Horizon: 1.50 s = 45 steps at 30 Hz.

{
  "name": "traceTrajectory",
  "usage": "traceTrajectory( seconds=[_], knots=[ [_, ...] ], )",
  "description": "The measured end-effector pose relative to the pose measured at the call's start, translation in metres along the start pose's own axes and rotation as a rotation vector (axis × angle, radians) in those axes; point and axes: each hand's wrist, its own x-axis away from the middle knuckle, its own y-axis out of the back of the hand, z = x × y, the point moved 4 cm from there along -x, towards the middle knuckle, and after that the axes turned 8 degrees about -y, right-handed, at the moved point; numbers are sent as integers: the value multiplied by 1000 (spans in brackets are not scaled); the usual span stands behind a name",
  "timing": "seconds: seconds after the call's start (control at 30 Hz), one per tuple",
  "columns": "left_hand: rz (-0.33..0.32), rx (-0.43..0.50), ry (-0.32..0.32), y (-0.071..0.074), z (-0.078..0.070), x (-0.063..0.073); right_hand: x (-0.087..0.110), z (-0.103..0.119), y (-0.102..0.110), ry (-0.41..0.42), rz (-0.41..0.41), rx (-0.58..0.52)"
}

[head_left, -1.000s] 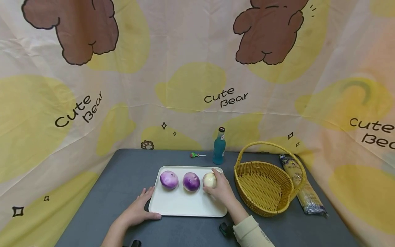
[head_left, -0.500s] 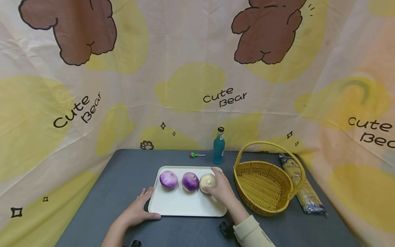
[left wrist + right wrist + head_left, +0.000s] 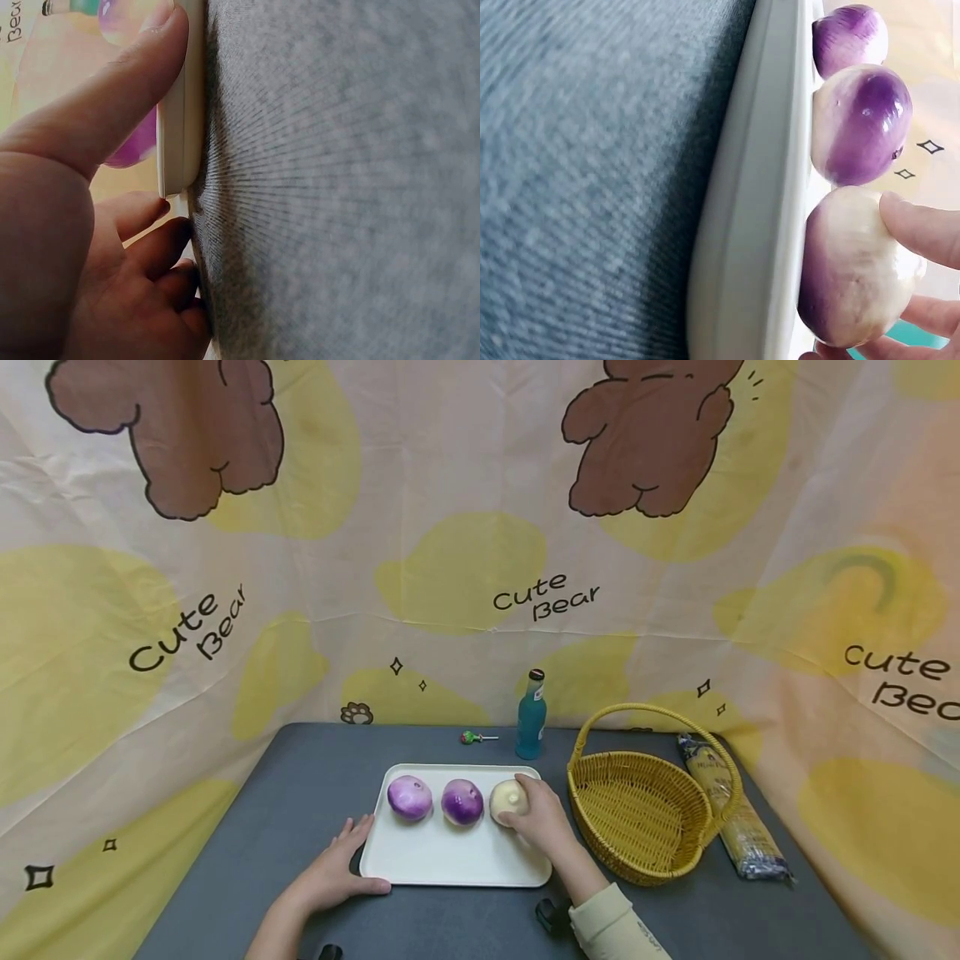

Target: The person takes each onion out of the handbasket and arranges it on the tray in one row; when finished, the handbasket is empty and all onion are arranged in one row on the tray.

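A white tray [image 3: 457,864] lies on the table with three purple-and-white turnips in a row. My right hand [image 3: 546,822] holds the rightmost turnip [image 3: 506,802] between thumb and fingers, its pale end facing up in the head view. In the right wrist view this turnip [image 3: 851,270] sits close to the middle turnip [image 3: 866,124]. The middle turnip [image 3: 462,802] and the left turnip [image 3: 409,797] rest untouched. My left hand [image 3: 337,864] rests at the tray's front left corner, fingers straight along the side, thumb [image 3: 124,94] against the front rim.
Right of the tray stands a yellow wicker basket [image 3: 637,814] with a tall handle. Behind it lies a clear packet of what looks like dry noodles [image 3: 738,818]. A blue bottle [image 3: 530,722] and a lollipop [image 3: 472,737] are at the table's back edge.
The rightmost turnip has been turned in my right hand so its pale end shows. It shifted left against the middle turnip, then slightly back right. The left hand stayed put.
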Motion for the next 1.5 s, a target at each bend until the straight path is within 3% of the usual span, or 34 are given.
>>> traceTrajectory(
  seconds=[0.63, 0.93, 1.23, 1.5],
  knots=[
    [24, 7, 12, 3, -1, 1, 9, 16, 27, 2, -8, -74],
    [25, 6, 4, 2, -2, 1, 19, 26, 62, 86, -79, -98],
    [7, -5, -4, 3, 6, 8, 26, 42, 91, 129, -84, -115],
    [-11, -3, -6, 10, 6, 6, 40, 28, 131, 91, -106, -140]
  ],
)
